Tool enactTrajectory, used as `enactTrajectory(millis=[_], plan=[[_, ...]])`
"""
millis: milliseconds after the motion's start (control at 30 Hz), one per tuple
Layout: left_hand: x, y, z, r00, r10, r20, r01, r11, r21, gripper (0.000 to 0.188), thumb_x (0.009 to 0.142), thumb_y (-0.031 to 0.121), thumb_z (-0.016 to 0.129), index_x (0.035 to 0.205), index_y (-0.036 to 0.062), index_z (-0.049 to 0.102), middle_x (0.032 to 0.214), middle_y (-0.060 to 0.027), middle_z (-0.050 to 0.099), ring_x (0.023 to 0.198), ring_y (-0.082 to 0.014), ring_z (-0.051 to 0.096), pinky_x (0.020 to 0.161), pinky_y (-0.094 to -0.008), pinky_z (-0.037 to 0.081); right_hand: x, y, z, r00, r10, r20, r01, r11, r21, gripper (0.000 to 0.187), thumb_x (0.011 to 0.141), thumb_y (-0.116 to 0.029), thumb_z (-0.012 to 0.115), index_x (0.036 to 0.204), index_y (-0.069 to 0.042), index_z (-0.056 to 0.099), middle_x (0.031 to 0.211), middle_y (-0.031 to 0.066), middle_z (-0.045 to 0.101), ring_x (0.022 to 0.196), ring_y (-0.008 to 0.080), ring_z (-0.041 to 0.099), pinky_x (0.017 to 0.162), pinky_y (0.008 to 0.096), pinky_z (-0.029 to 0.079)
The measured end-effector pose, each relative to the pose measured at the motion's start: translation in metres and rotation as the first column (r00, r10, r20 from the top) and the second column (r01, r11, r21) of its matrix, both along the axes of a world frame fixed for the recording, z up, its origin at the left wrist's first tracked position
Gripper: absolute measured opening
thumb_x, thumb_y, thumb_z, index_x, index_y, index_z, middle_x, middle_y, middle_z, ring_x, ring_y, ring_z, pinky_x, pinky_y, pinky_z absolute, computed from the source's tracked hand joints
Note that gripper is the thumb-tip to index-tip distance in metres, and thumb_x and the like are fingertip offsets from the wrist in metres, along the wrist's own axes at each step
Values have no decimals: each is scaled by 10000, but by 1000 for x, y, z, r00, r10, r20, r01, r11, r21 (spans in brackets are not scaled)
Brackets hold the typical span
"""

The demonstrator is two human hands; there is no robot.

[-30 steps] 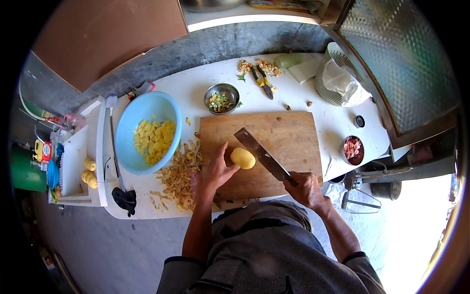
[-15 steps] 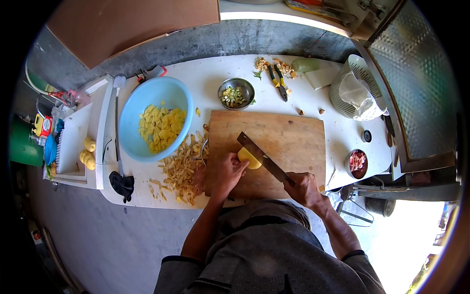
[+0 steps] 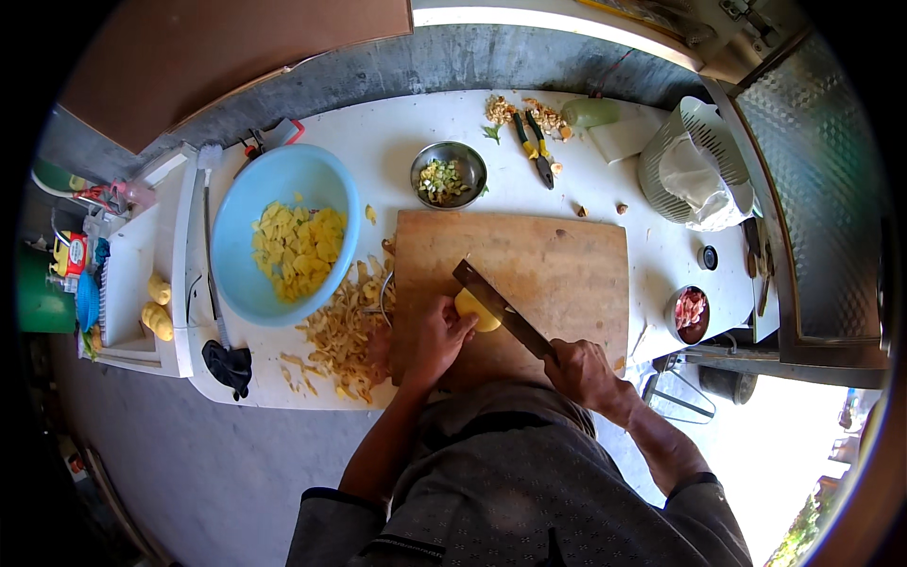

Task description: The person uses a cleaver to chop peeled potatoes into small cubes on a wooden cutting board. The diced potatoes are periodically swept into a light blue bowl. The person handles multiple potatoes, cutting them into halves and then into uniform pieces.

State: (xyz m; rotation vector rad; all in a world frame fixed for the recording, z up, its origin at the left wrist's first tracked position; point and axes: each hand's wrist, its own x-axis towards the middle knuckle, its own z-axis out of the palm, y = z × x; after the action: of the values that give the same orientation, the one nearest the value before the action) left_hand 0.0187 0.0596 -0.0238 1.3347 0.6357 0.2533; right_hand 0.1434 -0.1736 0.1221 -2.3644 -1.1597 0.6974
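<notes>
A peeled yellow potato (image 3: 478,311) rests on the wooden cutting board (image 3: 557,250), steadied by the fingers of my left hand (image 3: 442,342). My right hand (image 3: 584,371) is wrapped round the handle of a kitchen knife (image 3: 504,309). Its broad dark blade slants up and left, lying against the potato's right side; whether the edge is in the flesh I cannot tell. Left of the board, brown potato peelings (image 3: 345,335) form a heap. Beyond them, a light blue basin (image 3: 227,248) holds many cut yellow potato pieces (image 3: 298,248).
Behind the board stand a metal bowl (image 3: 419,192) of chopped green and white pieces and pliers (image 3: 536,151). At right are a small bowl of raw meat (image 3: 691,310) and a pale plastic basket (image 3: 652,175). Whole potatoes (image 3: 158,320) lie by the sink (image 3: 123,302) at far left.
The view has shifted slightly. Both hands, the knife and the potato keep nearly the same places over the board, with the blade still at the potato's right side.
</notes>
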Motion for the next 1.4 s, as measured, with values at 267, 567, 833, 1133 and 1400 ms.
enactTrajectory(millis=[267, 567, 833, 1133, 1400], plan=[[2, 5, -1, 999, -32, -11, 32, 999, -2, 196, 1012, 20, 760, 1036, -29, 571, 890, -115, 700, 686, -135, 658, 580, -287, 520, 4, 16, 9, 1000, 8, -21, -10, 997, -80, 177, 991, -107, 645, 852, 3, 641, 670, 269, 660, 661, 487, 699, 693, 590, 584], [1, -6, 12, 995, -86, 54, 81, 993, 89, 223, 977, 16, 797, 1037, -29, 587, 808, -79, 687, 681, -122, 658, 597, -306, 520, 7, 25, -23, 993, 95, 72, -87, 990, -115, 169, 969, -135, 659, 869, 0, 642, 749, 274, 690, 735, 492, 711, 727, 596, 588], [4, -9, -15, 993, -114, 7, 110, 970, 217, 297, 947, 29, 841, 1114, -36, 605, 894, -103, 712, 766, -136, 687, 671, -304, 559, -1, 18, -70, 1000, -7, 29, 8, 1000, -30, 150, 963, -140, 661, 866, -31, 625, 753, 261, 683, 734, 488, 703, 657, 599, 571], [17, -15, 35, 997, -48, -65, 74, 856, 512, 465, 793, 226, 957, 1073, 5, 659, 929, -172, 746, 831, -355, 729, 769, -431, 592, -15, 11, -89, 606, 148, 781, -298, 953, 51, 98, 884, -136, 678, 805, -105, 628, 751, 50, 494, 570, 264, 584, 508, 416, 497], [13, 56, -21, 969, 247, -15, -221, 892, 394, 427, 871, 202, 923, 1108, -38, 661, 911, -129, 726, 821, -237, 712, 732, -365, 586, -4, 17, -58, 959, -246, -138, 248, 969, -3, 246, 953, -260, 685, 970, -23, 751, 804, 272, 736, 817, 471, 745, 773, 552, 604]])
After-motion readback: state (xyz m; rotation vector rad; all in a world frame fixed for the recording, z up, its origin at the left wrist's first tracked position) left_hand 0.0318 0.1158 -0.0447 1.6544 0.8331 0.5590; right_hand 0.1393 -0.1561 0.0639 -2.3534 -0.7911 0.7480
